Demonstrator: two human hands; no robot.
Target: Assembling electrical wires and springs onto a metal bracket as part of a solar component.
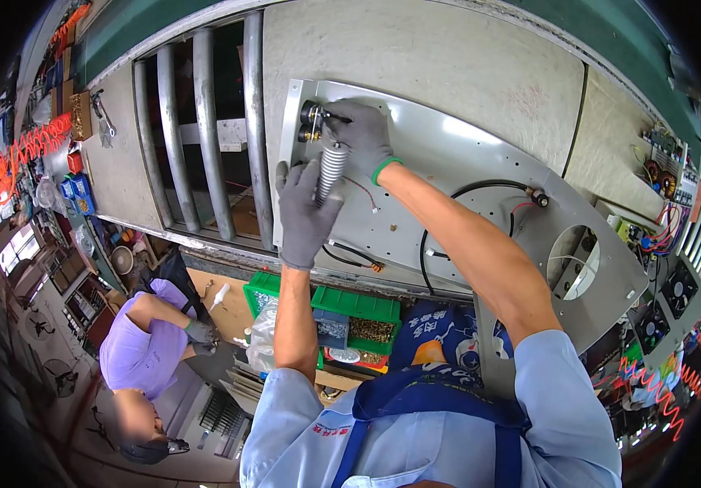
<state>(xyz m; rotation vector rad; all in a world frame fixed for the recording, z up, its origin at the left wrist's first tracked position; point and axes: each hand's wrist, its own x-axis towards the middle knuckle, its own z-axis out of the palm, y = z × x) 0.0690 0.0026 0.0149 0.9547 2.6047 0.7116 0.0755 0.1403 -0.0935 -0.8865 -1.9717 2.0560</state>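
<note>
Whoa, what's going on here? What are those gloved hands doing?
A person in gray gloves is handling parts at a gray metal panel lying on a workbench. The right hand is up against some round black parts near the panel's left end; its exact grip is hidden. The left hand is at a gray ribbed tube, seemingly holding it. A black cable lies on the panel. Off to the left, a co-worker in purple is leaning over.

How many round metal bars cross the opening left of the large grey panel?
4. From left to right: the leftmost bar, the second bar, the third bar, and the rightmost bar, nearest the panel.
</note>
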